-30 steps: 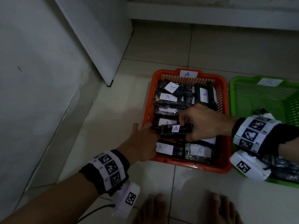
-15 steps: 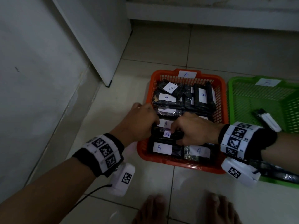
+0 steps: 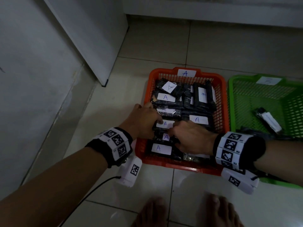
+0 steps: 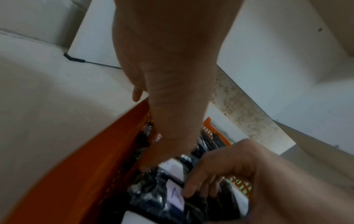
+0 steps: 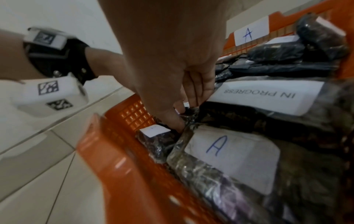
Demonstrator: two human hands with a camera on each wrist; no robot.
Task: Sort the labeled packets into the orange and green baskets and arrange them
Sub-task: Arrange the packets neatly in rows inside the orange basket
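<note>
Pinching one small A-labelled packet (image 3: 165, 137) at its ends: my right hand (image 3: 191, 138) grasps the right end, my left hand (image 3: 144, 120) curls onto the left, low in the orange basket (image 3: 219, 89). Handling, by my judgement: light, soft, crinkly slippery film; best held by the short ends. Count: about eight labels visible in orange, some packets hidden; one white-labelled packet (image 3: 268, 122) visible in the green basket (image 3: 232, 95); baskets, two, on the floor.

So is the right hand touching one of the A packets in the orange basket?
Touching. In the left wrist view, the right hand fingertips press on an A-labelled packet inside the orange basket.
</note>
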